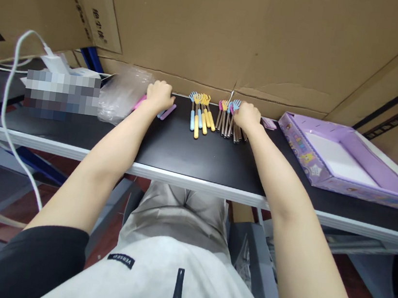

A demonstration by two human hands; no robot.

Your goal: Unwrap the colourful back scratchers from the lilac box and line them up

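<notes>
— Where are the hands, from where you stand?

— Both are at the far edge of the counter (184, 152), right up against the cardboard wall (236, 36). The right hand (247, 116) lies knuckles-up on a bunch of steel-stemmed back scratchers (235, 133), with their little coloured claws poking out past the fingers. The grip is curled, but I can't tell whether it is clamped on them or only resting.

— And the left?

— The left hand (160, 96) is curled too, palm down over the pink and purple handles (168, 112), just beside the clear plastic bags (122, 92). Again the fingers are hidden, so I can't tell what it actually holds.

— What could go wrong?

— I'd say the round stems could roll or fan apart if that bunch is pulled loosely. A sideways sweep could knock the yellow and blue set (200, 116) lying between the hands out of line. The bags are slippery and could slide along with the left wrist.

— Is there any room to move?

— Plenty toward the near edge, where the counter is bare black between the forearms. The back is tight, with no room behind the claws. To the right, the purple box tray (330, 178) closes off that side, though it sits well apart from the bunch. To the left, a white charger cable (8, 94) droops off the edge, and I'd say an elbow could snag it.
</notes>
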